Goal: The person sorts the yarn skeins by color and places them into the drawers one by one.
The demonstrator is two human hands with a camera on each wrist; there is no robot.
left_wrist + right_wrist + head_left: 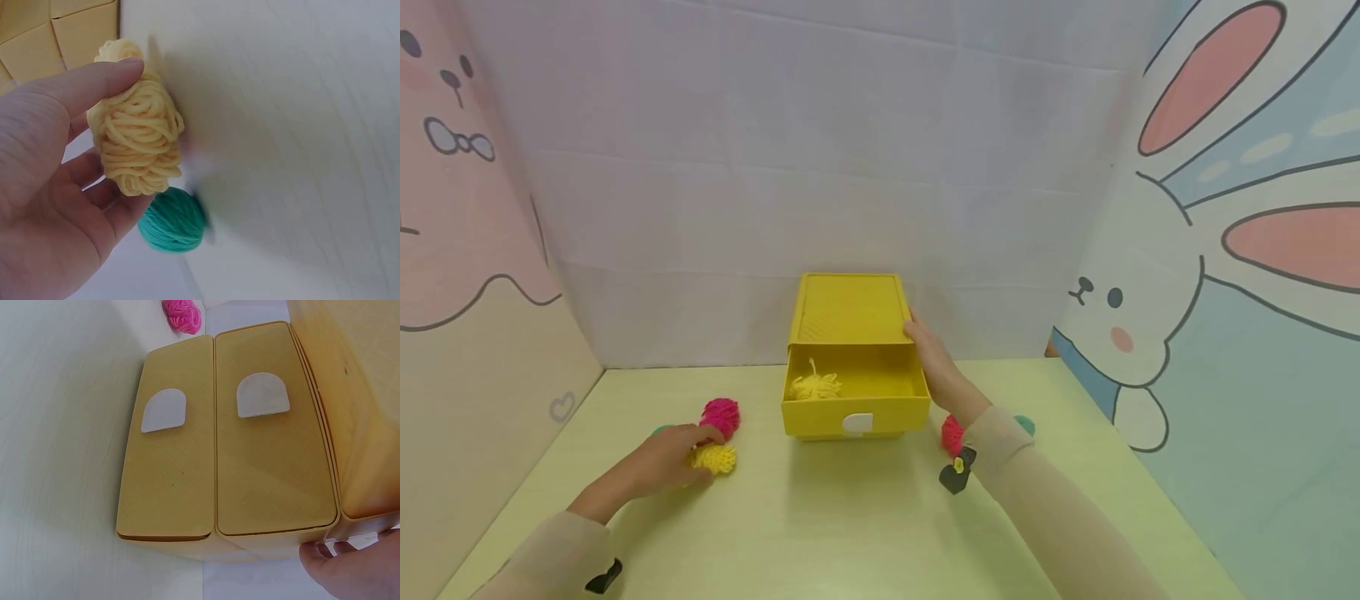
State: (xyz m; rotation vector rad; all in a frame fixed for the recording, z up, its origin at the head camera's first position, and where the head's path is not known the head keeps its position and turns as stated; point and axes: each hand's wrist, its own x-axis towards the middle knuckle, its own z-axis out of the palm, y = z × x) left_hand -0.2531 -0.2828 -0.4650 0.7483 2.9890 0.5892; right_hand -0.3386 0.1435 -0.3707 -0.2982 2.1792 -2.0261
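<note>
Left hand (666, 460) had the goods, folks: a yellow ball (715, 458) pinched between thumb and fingers, out to the left of the box (850, 308)! Whether that ball touched the table (850, 525) or hung just over it, you could not tell. Right hand (943, 379), well apart from the left, was pressed along the box's right side, its fingers up near the top edge.

And what a box! Its top drawer (816, 419) stood pulled out, a second yellow ball (815, 388) sitting in the left part with one loose strand poking up. Below it, in the right wrist view, came two more drawer fronts, each with a white tab (263, 395).

Over on the left flank, a pink ball (721, 418) lay just beyond the held one, and a green ball (172, 222) sat near the fingers, mostly hidden from the head camera by the hand. On the right flank, a red ball (952, 437) peeked out beside the sleeve (1000, 437), partly covered, with another green ball (1024, 424) on its far side. Behind everything hung a pale sheet (850, 167), and a painted rabbit (1138, 308) filled the right wall
</note>
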